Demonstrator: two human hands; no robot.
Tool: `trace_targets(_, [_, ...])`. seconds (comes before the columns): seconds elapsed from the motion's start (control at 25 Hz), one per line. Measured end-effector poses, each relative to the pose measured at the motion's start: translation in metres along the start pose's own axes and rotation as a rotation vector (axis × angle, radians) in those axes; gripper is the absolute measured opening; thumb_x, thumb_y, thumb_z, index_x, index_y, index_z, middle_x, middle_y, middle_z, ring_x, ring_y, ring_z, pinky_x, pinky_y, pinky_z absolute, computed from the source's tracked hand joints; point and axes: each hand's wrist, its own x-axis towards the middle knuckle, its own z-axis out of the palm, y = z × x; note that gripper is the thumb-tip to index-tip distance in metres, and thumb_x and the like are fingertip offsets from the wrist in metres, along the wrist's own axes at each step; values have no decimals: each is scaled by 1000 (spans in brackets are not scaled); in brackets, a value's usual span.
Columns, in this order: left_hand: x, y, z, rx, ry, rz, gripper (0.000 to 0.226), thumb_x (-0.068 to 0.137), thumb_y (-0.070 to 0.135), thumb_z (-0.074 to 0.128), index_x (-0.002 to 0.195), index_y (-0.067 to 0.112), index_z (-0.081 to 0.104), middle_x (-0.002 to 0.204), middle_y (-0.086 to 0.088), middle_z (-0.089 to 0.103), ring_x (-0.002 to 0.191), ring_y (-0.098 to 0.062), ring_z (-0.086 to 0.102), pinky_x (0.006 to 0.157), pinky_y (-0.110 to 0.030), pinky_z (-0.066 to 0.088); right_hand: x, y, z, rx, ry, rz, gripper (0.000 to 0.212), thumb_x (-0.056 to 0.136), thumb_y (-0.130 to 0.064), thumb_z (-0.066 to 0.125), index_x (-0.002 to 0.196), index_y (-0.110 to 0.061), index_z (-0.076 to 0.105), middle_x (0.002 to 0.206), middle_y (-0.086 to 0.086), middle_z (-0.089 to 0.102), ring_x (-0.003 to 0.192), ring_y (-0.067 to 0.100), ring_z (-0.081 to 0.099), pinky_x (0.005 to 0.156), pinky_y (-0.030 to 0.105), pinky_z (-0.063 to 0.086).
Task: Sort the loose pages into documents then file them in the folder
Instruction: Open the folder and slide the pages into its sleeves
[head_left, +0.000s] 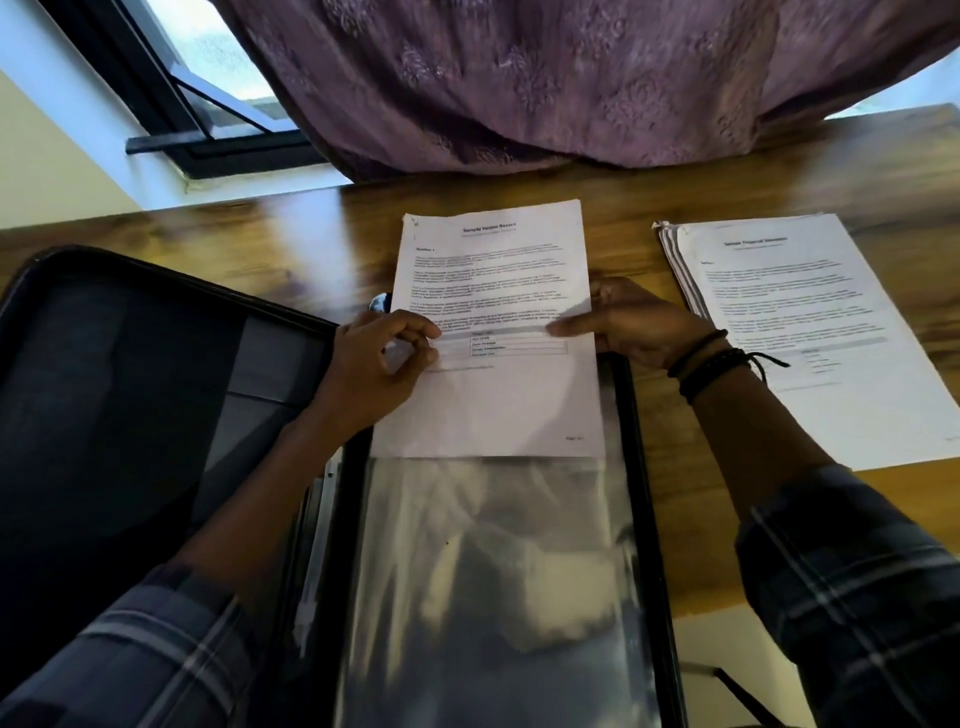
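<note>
Both side edges of the light, floppy white printed document are pinched, one by the left hand, one by the right hand, its lower end apparently at the mouth of the clear plastic sleeve in the open black folder, where one-sided pushing would likely buckle it.

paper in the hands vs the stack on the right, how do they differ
The paper in the hands is gripped at its side edges by the left hand and right hand; the stack lies untouched. The paper overlaps the open folder, lower edge at its clear sleeve; the stack rests on the table alone. The stack's left edges are fanned; the paper's look flush. Both are white printed pages.
</note>
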Motion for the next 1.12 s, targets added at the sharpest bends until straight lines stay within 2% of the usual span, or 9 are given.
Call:
trace_targets(0.2, [-1,3,-2,-48,29,-28,15,81,12,73,95,11,70,86,7,69,86,-13,63,86,-29,50,19,1,-1,-29,101,-49,56,77,4,75,130,-5,56,124,8,67,112,22,66,96,42,53])
trace_targets(0.28, [-2,5,-3,-69,38,-35,16,81,7,76,96,9,69,88,9,68,85,-6,63,88,-30,50,20,-6,-5,-49,8,-2,58,77,1,76,130,-9,57,121,4,69,106,17,69,85,33,58])
trace_targets(0.4, [-1,4,-2,-70,37,-30,16,81,5,76,96,8,70,88,5,70,85,-4,64,88,-29,51,32,-9,-8,-60,196,-131,48,77,1,78,122,-2,61,112,9,71,88,11,72,68,25,60])
trace_targets(0.56, [-1,0,-2,-37,39,-24,17,81,9,77,96,11,70,90,9,69,91,-10,63,87,-23,50,45,-15,-16,-613,109,37,68,59,-27,92,112,-15,50,108,1,61,92,17,60,53,22,50])
trace_targets(0.64, [-2,-2,1,-9,52,0,16,81,11,78,95,12,71,88,10,68,91,-8,61,85,-16,47,55,-23,-4,-960,292,-34,74,54,-64,78,106,-21,49,109,-3,53,103,19,49,71,29,44])
trace_targets(0.72, [-3,-4,3,-7,58,2,15,81,13,79,94,13,71,88,11,68,91,-5,59,85,-13,44,71,-26,23,-1173,355,-191,78,59,-76,57,115,-22,54,119,0,54,115,24,47,90,38,42])
trace_targets(0.92, [-5,-8,2,19,67,-26,15,81,18,79,92,22,69,93,13,68,96,-17,61,88,-16,41,87,-30,78,-1118,207,-214,37,91,-45,55,111,-16,68,121,8,63,113,30,55,94,42,48])
trace_targets(1.0, [-5,-8,2,26,82,-34,15,81,19,79,93,20,70,94,11,69,97,-20,60,90,-22,42,83,-32,87,-1111,214,-258,35,95,-41,51,89,-15,74,96,5,70,92,24,62,83,36,50])
trace_targets(1.12, [-7,-7,1,35,125,-13,17,81,19,78,96,18,71,93,14,68,100,-21,59,89,-17,39,70,-32,97,-1079,190,-249,49,99,-36,49,57,-13,57,59,-1,52,58,15,49,62,29,36])
